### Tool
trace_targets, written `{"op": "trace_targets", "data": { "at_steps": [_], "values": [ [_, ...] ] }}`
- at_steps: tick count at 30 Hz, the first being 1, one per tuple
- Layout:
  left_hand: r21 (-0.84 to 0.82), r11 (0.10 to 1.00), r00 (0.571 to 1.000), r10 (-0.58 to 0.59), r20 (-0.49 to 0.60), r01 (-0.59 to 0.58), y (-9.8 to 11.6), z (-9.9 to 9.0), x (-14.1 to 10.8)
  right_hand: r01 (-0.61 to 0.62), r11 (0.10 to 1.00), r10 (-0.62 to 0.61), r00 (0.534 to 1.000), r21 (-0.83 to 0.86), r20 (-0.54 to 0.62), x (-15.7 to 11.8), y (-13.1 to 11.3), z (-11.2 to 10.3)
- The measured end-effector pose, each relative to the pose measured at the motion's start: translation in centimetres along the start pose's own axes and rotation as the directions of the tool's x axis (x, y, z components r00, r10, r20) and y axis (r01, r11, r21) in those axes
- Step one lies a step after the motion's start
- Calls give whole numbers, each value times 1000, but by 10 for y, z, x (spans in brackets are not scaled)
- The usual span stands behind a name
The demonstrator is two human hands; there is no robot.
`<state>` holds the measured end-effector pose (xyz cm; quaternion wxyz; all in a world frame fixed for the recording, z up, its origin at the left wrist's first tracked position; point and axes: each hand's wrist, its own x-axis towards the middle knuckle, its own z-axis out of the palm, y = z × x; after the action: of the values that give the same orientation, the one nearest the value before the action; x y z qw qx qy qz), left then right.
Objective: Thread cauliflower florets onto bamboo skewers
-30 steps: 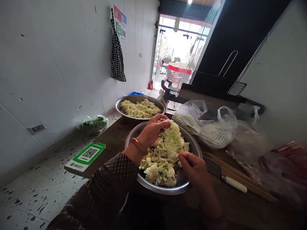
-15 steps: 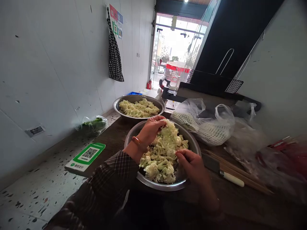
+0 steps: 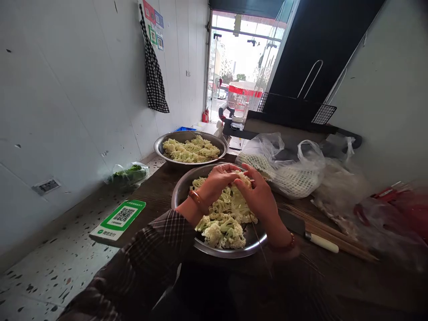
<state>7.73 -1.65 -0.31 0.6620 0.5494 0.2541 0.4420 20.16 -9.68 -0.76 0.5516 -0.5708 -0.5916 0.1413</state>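
Note:
Over the near metal bowl [image 3: 230, 254], my left hand [image 3: 219, 182] has its fingers closed on a cauliflower piece [image 3: 243, 178]. My right hand [image 3: 260, 194] cups the same piece from the other side, thumb and fingers curved against it. Much of the piece is hidden by the fingers. From below the hands a thin skewer [image 3: 260, 243] slants down across the bowl's front rim; where its upper end lies I cannot tell. Loose cauliflower florets [image 3: 224, 232] fill the bowl beneath both hands.
Behind stands a second metal bowl [image 3: 158, 147] with skewered cauliflower [image 3: 190, 149]. To the right lie a white-handled knife [image 3: 323, 243], bamboo skewers [image 3: 354, 249] and plastic bags [image 3: 297, 178]. A green payment-code sign [image 3: 122, 216] is at the left; bagged greens [image 3: 129, 174] are beyond it.
My right hand has moved up from the bowl's right side to meet the left hand at the cauliflower. A skewer now shows below the hands. The view has shifted slightly.

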Motion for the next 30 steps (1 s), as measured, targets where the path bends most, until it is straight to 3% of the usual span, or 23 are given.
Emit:
{"op": "trace_targets", "data": {
  "at_steps": [10, 17, 22, 30],
  "values": [
    [43, 999, 999, -11, 44, 9, -1, 3, -4, -109, 963, 113, 994, 246, -3, -6, 22, -2],
    [-10, 998, 992, -52, 119, 54, 8, -3, -4, -194, 856, 201, 979, 478, 36, -10, 29, -3],
    [160, 985, 995, 48, 87, -61, 7, -4, -3, -201, 837, 227, 974, 508, 13, -11, 28, -5],
    [248, 955, 986, 148, 71, -161, 10, 0, -6, -213, 848, 222, 974, 486, 39, -11, 30, -6]
  ]
}}
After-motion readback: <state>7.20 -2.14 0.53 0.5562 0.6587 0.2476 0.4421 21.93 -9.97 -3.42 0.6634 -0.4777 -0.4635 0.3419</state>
